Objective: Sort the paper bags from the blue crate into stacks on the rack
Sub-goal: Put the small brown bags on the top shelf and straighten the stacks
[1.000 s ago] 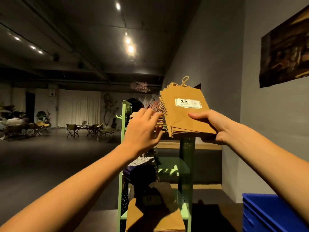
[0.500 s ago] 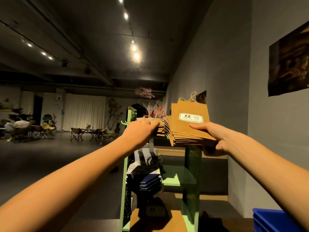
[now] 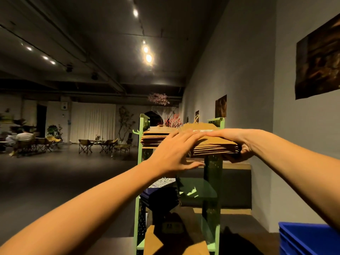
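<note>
Rack: left hand presses, right hand grips bags.

Open floor left of rack, wall right

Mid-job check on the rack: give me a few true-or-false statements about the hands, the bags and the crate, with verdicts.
1. The right hand grips the bundle of brown bags at its near end. True.
2. The left hand is clenched round a bag handle. False: its fingers lie straight on top of the bundle.
3. A second stack of brown bags lies on the top shelf of the rack, left of the bundle. True.
4. The rack is red. False: it is green.
5. The blue crate is at the lower right of the view. True.
</note>
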`<act>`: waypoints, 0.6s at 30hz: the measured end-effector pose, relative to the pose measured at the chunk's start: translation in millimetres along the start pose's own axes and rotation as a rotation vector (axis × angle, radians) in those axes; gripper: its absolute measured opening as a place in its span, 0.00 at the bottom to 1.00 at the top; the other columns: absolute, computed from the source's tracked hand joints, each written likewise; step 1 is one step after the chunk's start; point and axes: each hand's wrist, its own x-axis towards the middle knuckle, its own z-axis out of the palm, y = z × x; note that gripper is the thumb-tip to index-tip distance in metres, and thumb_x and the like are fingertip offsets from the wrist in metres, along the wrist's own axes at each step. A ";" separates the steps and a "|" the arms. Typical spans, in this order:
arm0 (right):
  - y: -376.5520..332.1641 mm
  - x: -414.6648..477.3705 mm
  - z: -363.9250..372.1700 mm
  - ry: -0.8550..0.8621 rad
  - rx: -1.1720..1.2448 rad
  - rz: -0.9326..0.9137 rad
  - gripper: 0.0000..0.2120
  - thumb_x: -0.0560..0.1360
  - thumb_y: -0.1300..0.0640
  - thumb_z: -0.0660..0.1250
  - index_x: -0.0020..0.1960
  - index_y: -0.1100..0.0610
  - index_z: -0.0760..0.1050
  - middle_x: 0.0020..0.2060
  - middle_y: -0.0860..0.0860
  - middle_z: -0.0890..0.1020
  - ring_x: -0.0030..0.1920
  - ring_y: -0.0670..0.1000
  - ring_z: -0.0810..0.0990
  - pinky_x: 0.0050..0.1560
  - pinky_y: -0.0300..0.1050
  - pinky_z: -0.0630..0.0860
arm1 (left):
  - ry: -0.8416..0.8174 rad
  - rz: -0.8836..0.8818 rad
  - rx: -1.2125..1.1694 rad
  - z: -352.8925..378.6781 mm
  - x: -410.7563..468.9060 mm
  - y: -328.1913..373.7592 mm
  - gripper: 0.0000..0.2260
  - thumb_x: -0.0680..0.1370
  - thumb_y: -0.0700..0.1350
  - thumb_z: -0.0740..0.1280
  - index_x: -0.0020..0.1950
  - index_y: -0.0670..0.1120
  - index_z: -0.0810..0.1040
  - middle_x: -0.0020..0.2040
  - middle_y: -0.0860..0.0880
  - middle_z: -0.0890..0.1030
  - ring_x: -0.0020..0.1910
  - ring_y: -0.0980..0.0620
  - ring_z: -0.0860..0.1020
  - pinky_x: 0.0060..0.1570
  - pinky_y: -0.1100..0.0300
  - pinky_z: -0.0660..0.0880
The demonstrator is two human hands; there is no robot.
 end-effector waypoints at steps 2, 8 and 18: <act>0.3 0.5 -0.1 0.010 0.085 -0.012 0.39 0.67 0.34 0.76 0.63 0.64 0.78 0.47 0.59 0.85 0.43 0.55 0.84 0.49 0.42 0.80 | 0.015 -0.023 0.018 -3.9 7.0 3.1 0.33 0.76 0.57 0.74 0.78 0.50 0.68 0.76 0.49 0.74 0.76 0.49 0.71 0.78 0.43 0.65; 23.6 -3.3 15.6 0.565 0.004 -0.554 0.26 0.81 0.36 0.58 0.65 0.56 0.72 0.51 0.53 0.81 0.50 0.53 0.81 0.51 0.51 0.79 | -0.153 -0.183 0.108 -15.9 13.5 -9.9 0.32 0.78 0.59 0.70 0.79 0.58 0.63 0.79 0.51 0.67 0.79 0.49 0.64 0.78 0.42 0.62; 34.7 23.8 39.3 0.766 -1.414 -1.057 0.44 0.70 0.45 0.77 0.78 0.49 0.58 0.69 0.53 0.74 0.67 0.54 0.75 0.64 0.51 0.77 | -0.314 -0.254 0.269 -15.4 -1.3 -48.3 0.56 0.69 0.75 0.68 0.85 0.53 0.43 0.81 0.44 0.64 0.79 0.44 0.66 0.75 0.43 0.68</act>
